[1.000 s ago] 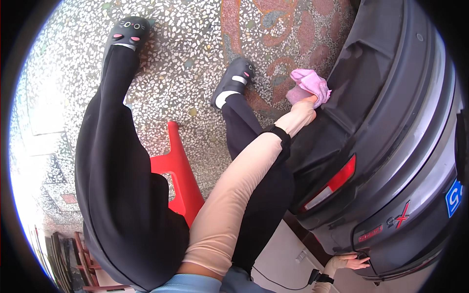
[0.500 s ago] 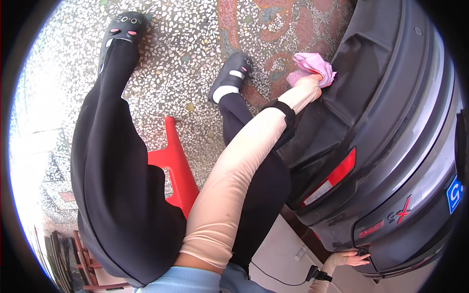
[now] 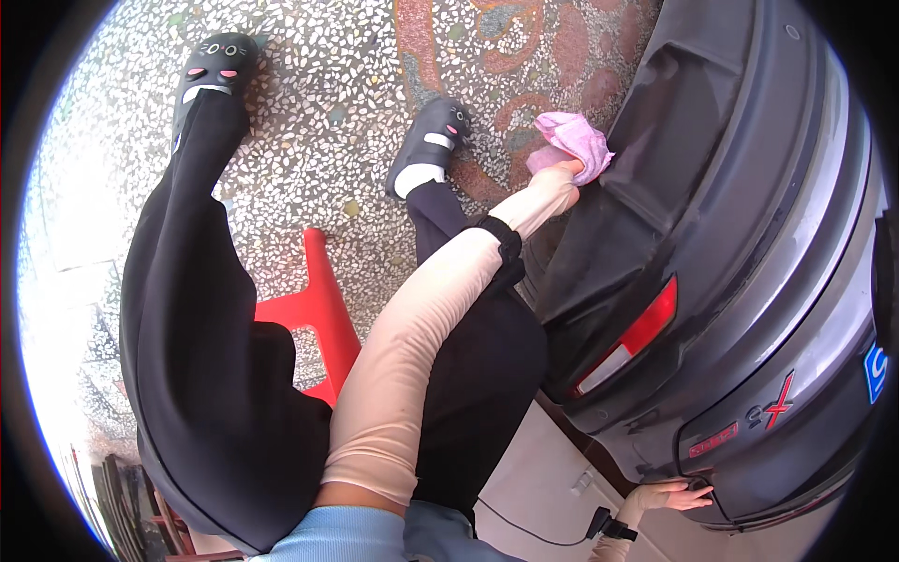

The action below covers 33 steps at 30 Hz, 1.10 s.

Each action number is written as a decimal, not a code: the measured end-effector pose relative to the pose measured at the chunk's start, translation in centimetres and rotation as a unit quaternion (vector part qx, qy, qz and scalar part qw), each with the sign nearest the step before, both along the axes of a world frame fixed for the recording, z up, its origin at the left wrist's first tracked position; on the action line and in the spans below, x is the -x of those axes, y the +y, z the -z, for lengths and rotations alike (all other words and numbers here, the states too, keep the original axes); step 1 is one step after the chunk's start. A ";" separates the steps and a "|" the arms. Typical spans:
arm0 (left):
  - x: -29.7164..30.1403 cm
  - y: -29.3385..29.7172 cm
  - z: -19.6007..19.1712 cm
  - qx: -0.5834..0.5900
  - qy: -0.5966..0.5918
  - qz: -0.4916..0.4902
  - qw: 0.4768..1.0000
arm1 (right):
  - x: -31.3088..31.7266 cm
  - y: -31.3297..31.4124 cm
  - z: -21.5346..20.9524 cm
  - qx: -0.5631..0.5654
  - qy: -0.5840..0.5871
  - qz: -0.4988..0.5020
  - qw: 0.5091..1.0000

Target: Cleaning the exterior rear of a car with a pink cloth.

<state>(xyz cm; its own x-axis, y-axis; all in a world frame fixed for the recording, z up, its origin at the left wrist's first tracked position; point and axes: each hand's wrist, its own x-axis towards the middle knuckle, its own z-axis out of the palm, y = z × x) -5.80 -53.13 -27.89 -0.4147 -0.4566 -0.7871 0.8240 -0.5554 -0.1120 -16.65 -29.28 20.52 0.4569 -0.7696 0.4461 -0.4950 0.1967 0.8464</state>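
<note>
My left hand [image 3: 572,169] grips a crumpled pink cloth [image 3: 581,140] beside the lower edge of a dark grey car bumper [image 3: 688,201]. Most of its fingers are hidden by the cloth, and I cannot tell whether the cloth touches the bumper. At the lower right, my right hand [image 3: 676,495] lies against the car's rear panel [image 3: 749,473], holding nothing, its fingers stretched out. Between the two hands, a red and white reflector [image 3: 635,332] is set in the bumper.
Below my legs is a red plastic stool [image 3: 323,309] on the speckled terrazzo floor [image 3: 328,122]. My dark shoes [image 3: 223,66] rest on that floor. A black cable [image 3: 524,536] runs to a device on my right wrist. Brown wooden furniture [image 3: 169,525] stands at the lower left.
My left hand and the pink cloth have moved left and slightly down in the picture. My legs and the stool also appear farther left. My right hand stays against the panel.
</note>
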 end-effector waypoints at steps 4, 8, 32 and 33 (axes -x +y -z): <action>2.9 2.2 0.3 0.022 0.045 0.132 0.990 | 0.2 0.0 -0.2 0.020 -0.003 -0.003 1.000; 6.1 4.3 -2.6 0.102 0.068 0.156 0.980 | -0.2 0.4 -1.9 0.035 0.019 0.006 0.999; -2.0 9.0 -0.7 0.520 -0.183 0.524 0.650 | -0.1 0.0 0.2 0.021 -0.009 -0.024 0.999; -3.5 8.9 -0.8 0.514 -0.195 0.519 0.654 | -0.2 0.2 0.4 0.020 -0.010 -0.028 0.999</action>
<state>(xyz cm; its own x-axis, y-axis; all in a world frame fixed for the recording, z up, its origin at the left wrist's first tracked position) -2.26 -44.23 -27.08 -0.7803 -0.4599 -0.4238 -0.2028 -0.4550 0.8671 -16.50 -29.09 20.15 0.4894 -0.7244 0.4855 -0.5231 0.2015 0.8281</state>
